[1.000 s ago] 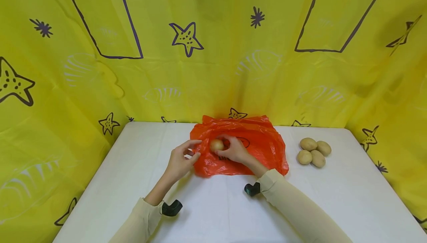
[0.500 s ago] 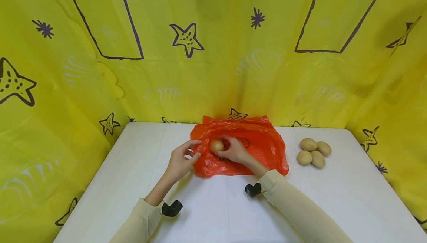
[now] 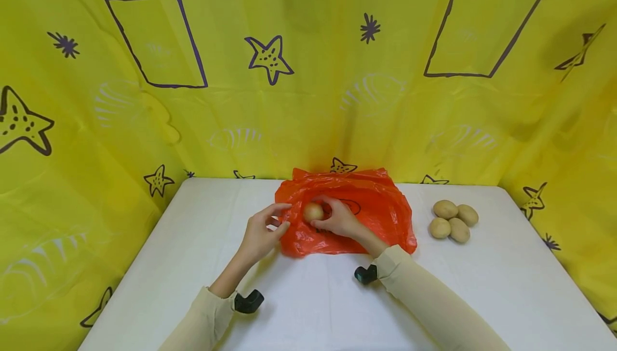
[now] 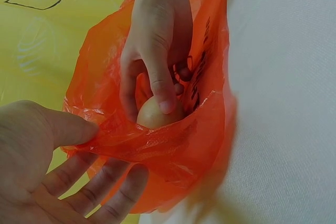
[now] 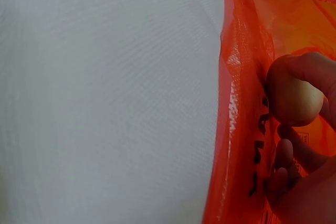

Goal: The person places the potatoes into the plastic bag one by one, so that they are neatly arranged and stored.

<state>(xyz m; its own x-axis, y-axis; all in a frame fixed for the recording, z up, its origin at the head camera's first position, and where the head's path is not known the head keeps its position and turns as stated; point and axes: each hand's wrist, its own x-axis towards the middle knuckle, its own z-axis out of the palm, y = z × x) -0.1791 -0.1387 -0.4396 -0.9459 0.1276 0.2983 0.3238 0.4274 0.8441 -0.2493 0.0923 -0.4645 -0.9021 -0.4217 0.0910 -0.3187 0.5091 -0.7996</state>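
A red plastic bag (image 3: 381,222) with black print lies at the back middle of the table, its mouth spread wide. My left hand (image 3: 257,238) pinches the bag's left rim; in the left wrist view the thumb lies on one side of the film and the fingers (image 4: 107,182) on the other. Reaching inside the bag, my right hand (image 3: 341,218) grips a round, pale tan potato (image 3: 313,211) between thumb and fingers. The right wrist view shows the potato (image 5: 295,93) close to the bag's printed wall.
Several potatoes (image 3: 450,221) sit in a cluster on the white table (image 3: 318,297), to the right of the bag. A yellow curtain (image 3: 308,115) with drawn stars and fish surrounds the back and sides. Dark wrist cameras (image 3: 249,301) are strapped at both cuffs.
Both hands, the bag and the held potato keep practically the same places. The head view shifts very slightly.
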